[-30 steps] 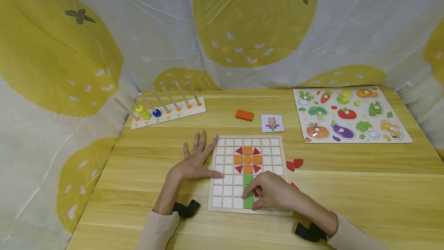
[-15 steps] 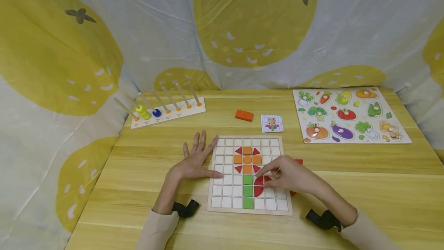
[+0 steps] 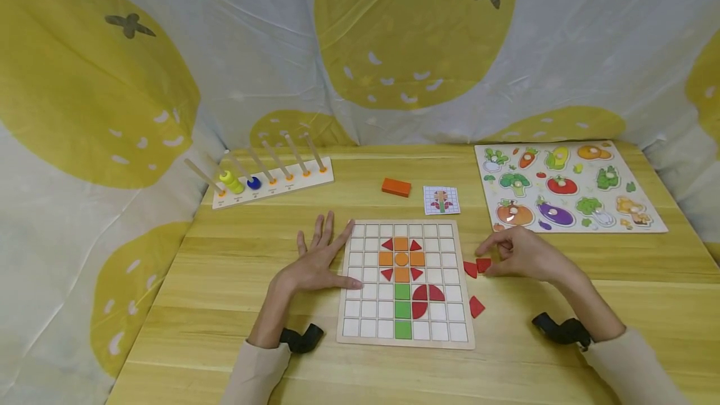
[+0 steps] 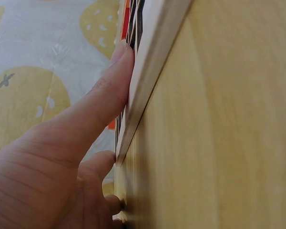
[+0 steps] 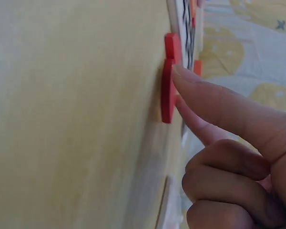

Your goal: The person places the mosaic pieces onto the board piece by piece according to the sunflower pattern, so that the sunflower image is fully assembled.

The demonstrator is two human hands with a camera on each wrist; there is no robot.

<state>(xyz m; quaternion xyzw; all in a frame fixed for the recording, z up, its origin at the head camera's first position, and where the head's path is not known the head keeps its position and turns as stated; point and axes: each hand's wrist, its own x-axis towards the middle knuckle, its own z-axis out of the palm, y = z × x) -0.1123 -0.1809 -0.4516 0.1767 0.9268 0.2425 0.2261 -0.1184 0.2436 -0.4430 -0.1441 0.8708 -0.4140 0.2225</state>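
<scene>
A white gridded board [image 3: 368, 328] lies on the table, bearing orange pieces, red triangles, a green column [image 3: 402, 310] and three red quarter-circles [image 3: 419, 310]. My left hand [image 3: 312, 269] rests spread at its left side, the thumb lying over the edge and the forefinger by the upper left corner. Right of the board, my right hand [image 3: 529, 256] hovers over two loose red quarter-circle pieces [image 3: 484, 265]. Its thumb is at one of them and its forefinger reaches beyond, the other fingers curled; no firm pinch shows. In the right wrist view that red piece [image 5: 167, 90] lies flat beside another.
Another red quarter-circle [image 3: 477, 306] lies at the board's right edge. Behind the board are an orange block [image 3: 396, 187] and a pattern card [image 3: 441, 200]. A peg stand with rings [image 3: 275, 187] stands back left; a vegetable puzzle [image 3: 582, 222] lies back right.
My right hand has gone from the green column across the red pieces on the board, then right to the loose red pieces. A red quarter-circle now shows right of the top one. My left hand stayed put.
</scene>
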